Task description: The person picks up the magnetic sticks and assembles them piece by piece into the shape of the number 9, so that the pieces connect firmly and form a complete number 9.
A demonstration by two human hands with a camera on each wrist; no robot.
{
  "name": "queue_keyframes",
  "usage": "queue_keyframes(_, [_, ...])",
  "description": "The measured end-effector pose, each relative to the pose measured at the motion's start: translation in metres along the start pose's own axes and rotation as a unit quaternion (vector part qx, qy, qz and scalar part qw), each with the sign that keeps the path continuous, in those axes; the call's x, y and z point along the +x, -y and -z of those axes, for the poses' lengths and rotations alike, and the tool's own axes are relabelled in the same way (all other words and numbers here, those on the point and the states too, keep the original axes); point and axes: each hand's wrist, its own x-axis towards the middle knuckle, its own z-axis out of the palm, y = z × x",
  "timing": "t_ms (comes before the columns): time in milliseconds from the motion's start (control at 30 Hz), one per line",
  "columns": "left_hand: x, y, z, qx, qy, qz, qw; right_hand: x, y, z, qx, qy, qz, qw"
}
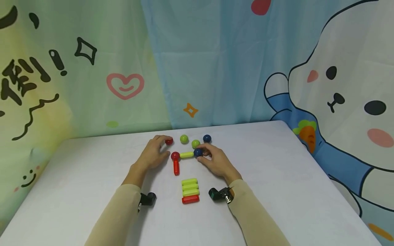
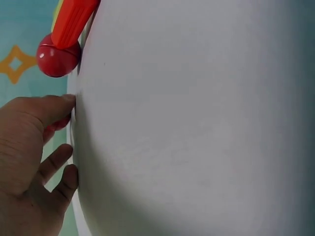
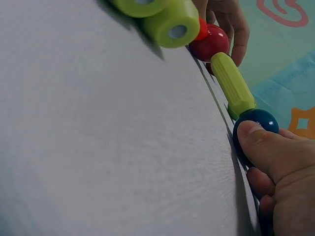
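In the head view, a red ball (image 1: 175, 156) joins a red rod (image 1: 176, 168) and a yellow-green rod (image 1: 186, 154), whose other end meets a blue ball (image 1: 198, 152). My right hand (image 1: 217, 162) pinches that blue ball, the thumb pressed on its near side, as the right wrist view shows. A second red ball (image 1: 169, 141) lies by the fingertips of my left hand (image 1: 152, 153), which touch it. The left thumb stands apart from that ball in the head view. In the left wrist view my left hand (image 2: 29, 157) partly hides it.
Two green balls (image 1: 184, 139) and another blue ball (image 1: 207, 138) lie toward the table's back edge. Nearer, three yellow-green rods (image 1: 190, 187) and a red rod (image 1: 190, 199) lie in a stack-like row on the white table (image 1: 261, 164). A printed curtain (image 1: 200, 68) hangs behind.
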Motion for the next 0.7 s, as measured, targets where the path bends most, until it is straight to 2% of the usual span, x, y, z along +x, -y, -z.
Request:
queue_keyframes(167, [0.004, 0.0001, -0.0009, -0.014, -0.005, 0.007, 0.9999, 0.0014, 0.0, 0.0001, -0.004, 0.002, -0.007, 1.0])
queue_keyframes(333, [0.0056, -0.0018, 0.0003, 0.01, -0.001, 0.021, 0.9997, 0.0024, 0.0013, 0.0001, -0.005, 0.0, -0.004, 1.0])
queue_keyframes(500, [0.0038, -0.0033, -0.0001, 0.024, 0.012, 0.022, 0.9994, 0.0002, 0.0007, 0.0009, -0.002, 0.001, -0.009, 1.0])
queue_keyframes(700, [-0.0023, -0.0022, 0.0, 0.021, 0.01, 0.021, 0.9995, -0.0005, 0.0007, 0.0007, -0.01, -0.003, -0.003, 0.9999])
